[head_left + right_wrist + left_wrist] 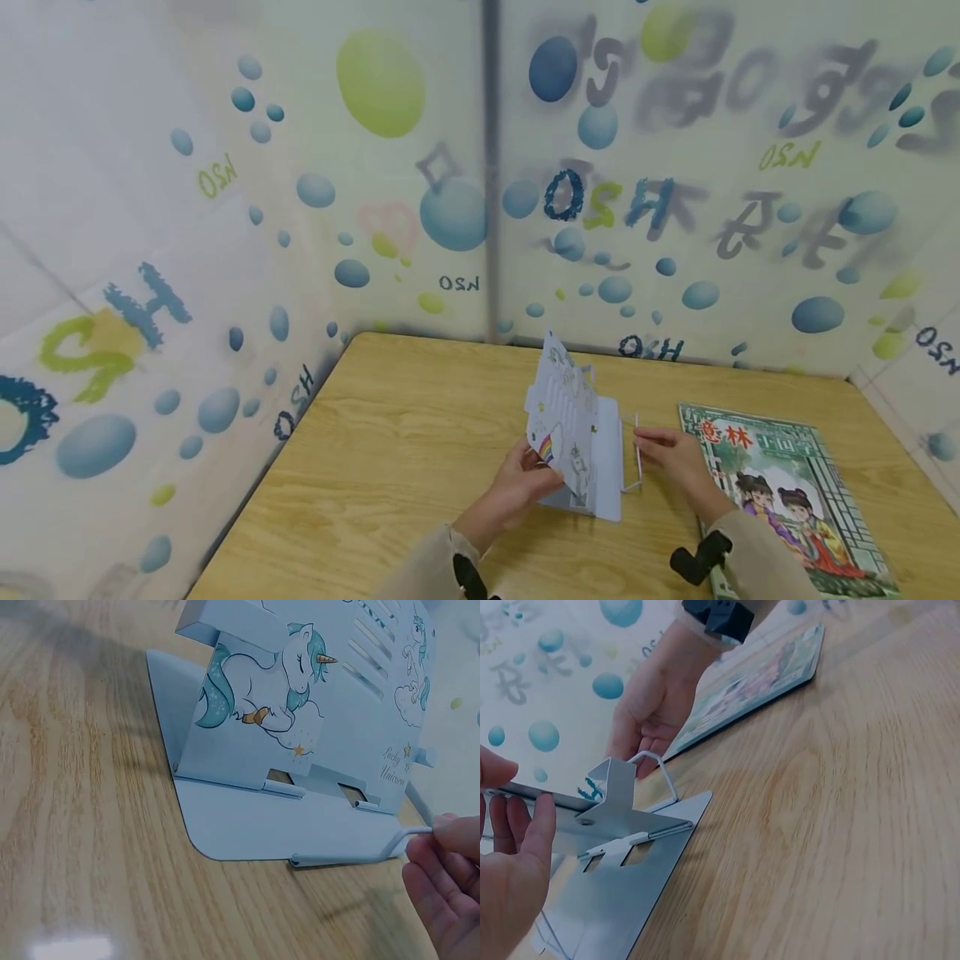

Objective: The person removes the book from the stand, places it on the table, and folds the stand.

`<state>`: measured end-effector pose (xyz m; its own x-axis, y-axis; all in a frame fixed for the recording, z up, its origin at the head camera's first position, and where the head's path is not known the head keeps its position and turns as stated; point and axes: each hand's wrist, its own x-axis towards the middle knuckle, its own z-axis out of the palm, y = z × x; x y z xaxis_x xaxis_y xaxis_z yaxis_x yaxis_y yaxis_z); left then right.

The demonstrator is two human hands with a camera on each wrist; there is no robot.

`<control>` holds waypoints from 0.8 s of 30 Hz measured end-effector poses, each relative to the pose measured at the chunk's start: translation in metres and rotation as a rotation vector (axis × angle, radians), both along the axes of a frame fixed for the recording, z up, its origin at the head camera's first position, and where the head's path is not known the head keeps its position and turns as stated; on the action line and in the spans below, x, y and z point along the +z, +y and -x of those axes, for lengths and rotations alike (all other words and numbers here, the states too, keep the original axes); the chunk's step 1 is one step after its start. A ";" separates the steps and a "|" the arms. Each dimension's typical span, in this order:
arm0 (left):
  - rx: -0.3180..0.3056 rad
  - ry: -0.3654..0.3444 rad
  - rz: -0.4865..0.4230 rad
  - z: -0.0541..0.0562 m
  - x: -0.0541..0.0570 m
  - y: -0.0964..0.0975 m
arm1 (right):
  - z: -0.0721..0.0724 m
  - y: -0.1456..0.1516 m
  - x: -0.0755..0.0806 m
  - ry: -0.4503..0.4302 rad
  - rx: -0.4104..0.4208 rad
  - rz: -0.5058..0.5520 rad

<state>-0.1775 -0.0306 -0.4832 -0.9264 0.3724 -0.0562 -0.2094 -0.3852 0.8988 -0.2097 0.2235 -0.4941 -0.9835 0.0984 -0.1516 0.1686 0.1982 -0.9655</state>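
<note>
A pale metal book stand [561,408] with unicorn and rainbow prints is on the wooden table, its printed panel tilted up from a flat base plate [255,825]. My left hand [513,487] grips the panel along its lower edge, thumb on one face and fingers behind, as the left wrist view also shows. On the right, my right hand [678,462] pinches the bent wire bracket [405,834] between thumb and fingertips. That wire is hinged at the base plate's edge and raised off it. Slots and small hinges [630,844] join panel and base.
A green illustrated magazine [795,500] lies on the table to the right, partly under my right forearm. The wooden tabletop [375,433] runs back to walls [405,250] printed with bubbles and letters.
</note>
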 end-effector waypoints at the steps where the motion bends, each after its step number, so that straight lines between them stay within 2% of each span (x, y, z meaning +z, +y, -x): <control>1: 0.010 -0.007 0.005 0.000 0.000 0.001 | 0.001 0.000 0.000 0.001 0.000 0.002; 8: 0.089 -0.056 0.002 -0.006 0.001 0.008 | 0.005 0.002 0.002 -0.033 0.004 -0.032; 12: 0.083 -0.058 -0.010 -0.008 0.003 0.009 | 0.005 0.002 0.005 -0.031 0.023 -0.032; 16: 0.025 -0.058 0.012 -0.004 0.005 0.005 | 0.004 0.003 0.008 -0.021 0.055 -0.079; 20: -0.097 -0.024 0.073 0.006 0.007 -0.007 | 0.000 0.005 0.013 0.018 0.116 -0.224; 22: -0.170 0.001 0.111 0.011 0.012 -0.016 | -0.003 0.005 0.017 0.054 0.151 -0.299; 24: -0.220 0.010 0.157 0.019 0.018 -0.025 | -0.005 0.005 0.021 0.089 0.189 -0.329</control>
<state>-0.1961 -0.0555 -0.4655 -0.8248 0.5525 -0.1206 -0.2637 -0.1872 0.9463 -0.2045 0.2280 -0.4730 -0.9969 -0.0570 -0.0551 0.0175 0.5190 -0.8546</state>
